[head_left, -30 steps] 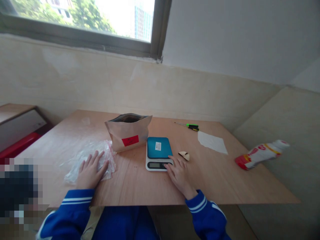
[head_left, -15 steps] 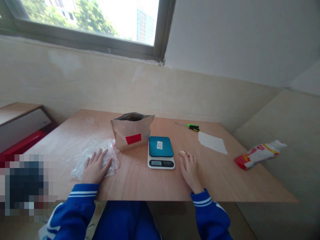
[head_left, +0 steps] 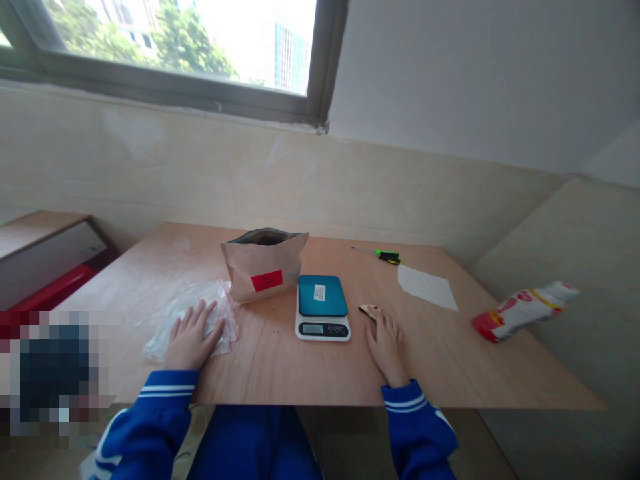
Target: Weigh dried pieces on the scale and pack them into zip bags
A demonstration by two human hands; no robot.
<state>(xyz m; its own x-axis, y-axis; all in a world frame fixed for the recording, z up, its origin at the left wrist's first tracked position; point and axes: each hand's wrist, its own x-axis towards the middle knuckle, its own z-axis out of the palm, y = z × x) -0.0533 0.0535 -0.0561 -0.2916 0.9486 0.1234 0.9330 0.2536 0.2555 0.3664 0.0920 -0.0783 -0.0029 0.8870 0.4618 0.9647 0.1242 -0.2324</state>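
Note:
My left hand [head_left: 191, 338] lies flat with its fingers spread on a clear plastic zip bag [head_left: 187, 323], pressing it to the plywood table [head_left: 280, 367]. My right hand [head_left: 385, 348] rests on the bare wood, its fingertips touching a small tan curved piece [head_left: 369, 311]. Just left of that hand stands a digital kitchen scale [head_left: 323, 308] with a teal platform. Behind the scale and the bag, a kraft paper pouch [head_left: 263, 270] with a red label stands upright, its top open.
A green-handled screwdriver [head_left: 387, 257] and a white paper sheet [head_left: 427, 287] lie at the table's back right. A red-and-white plastic bottle [head_left: 523, 312] lies beyond the right edge. A red-and-grey cabinet [head_left: 45, 260] stands at left; a pixelated patch covers the lower left.
My right hand has moved off the scale's front corner and over to the tan piece. My left hand stays on the bag. The view has shifted slightly.

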